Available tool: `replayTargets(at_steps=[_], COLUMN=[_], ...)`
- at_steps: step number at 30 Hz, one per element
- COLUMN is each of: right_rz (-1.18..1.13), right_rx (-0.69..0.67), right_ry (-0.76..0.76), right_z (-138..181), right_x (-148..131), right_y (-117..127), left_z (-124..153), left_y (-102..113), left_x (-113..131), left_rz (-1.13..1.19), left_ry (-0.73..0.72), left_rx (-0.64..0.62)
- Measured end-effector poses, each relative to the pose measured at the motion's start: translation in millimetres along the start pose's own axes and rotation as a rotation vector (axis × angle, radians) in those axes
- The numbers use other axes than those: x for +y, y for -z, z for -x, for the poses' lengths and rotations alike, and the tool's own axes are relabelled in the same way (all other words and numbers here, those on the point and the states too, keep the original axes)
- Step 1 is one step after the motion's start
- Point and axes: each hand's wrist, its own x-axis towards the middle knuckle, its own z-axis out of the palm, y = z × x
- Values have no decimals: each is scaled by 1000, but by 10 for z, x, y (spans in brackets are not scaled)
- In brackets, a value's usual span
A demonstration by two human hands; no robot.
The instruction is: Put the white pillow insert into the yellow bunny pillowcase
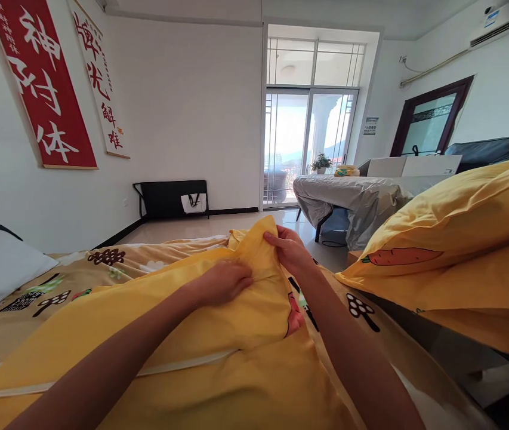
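Yellow cloth, one large loose cover (218,322), lies nearest, spread over the foreground and rising to a single peak between the two hands. One pale strip (187,363) runs across it, passing behind the left forearm, and one red printed patch (294,316) shows at its right edge. Of the two bare hands, the right hand (289,248) is nearly closed, thumb against fingers, pinching the edge of the cover beside the peak. The left hand (225,282) lies palm down on the same cover just below, its fingers curled under; whether they grip a fold or only press on it, I cannot tell. Beneath the cover spreads one tan bedspread (133,263) printed with several dark-outlined trees. One white pillow (3,272) sits at the far left, and one plump yellow bundle (464,221) at the right, well apart from the hands, bearing one large carrot print (406,257). Further off, one table (352,188) draped in clear sheeting carries one potted plant (321,160) and one yellow packet (346,171). Two hanging scrolls, one red scroll (48,83) and one white scroll (102,83), hang on the left wall; one white bag (194,203) stands against one black panel (160,197).
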Motion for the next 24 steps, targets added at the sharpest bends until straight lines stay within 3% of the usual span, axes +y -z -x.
replayTargets(at_steps=[4,5,8,9,10,13,15,18,22,24], right_rz=[36,52,122,155,188,266,278,292,300,288], right_rx=[16,24,53,58,59,59,82,110,13,49], right_ry=[27,27,42,53,66,100,117,105,-63,-65], right_z=[45,51,62,66,72,103,143,227,288,253], right_x=[10,6,-58,-95,-136,-247,-283,-267,-150,-75], right_y=[4,4,-5,-11,-15,-12,15,80,133,119], left_z=[-90,-136,-347,-431,-512,-694,-748,-767,-809,-845], left_y=[92,144,309,353,386,428,423,386,278,240], left_x=[-190,-221,-280,-292,-301,-292,-257,-186,-165,-210], left_rz=[279,337,428,469,533,788,899,902,833,850], left_ry=[32,75,239,254,243,168,148,152,190,165], left_rx=[-71,11,457,507,451,71,-16,32,196,264])
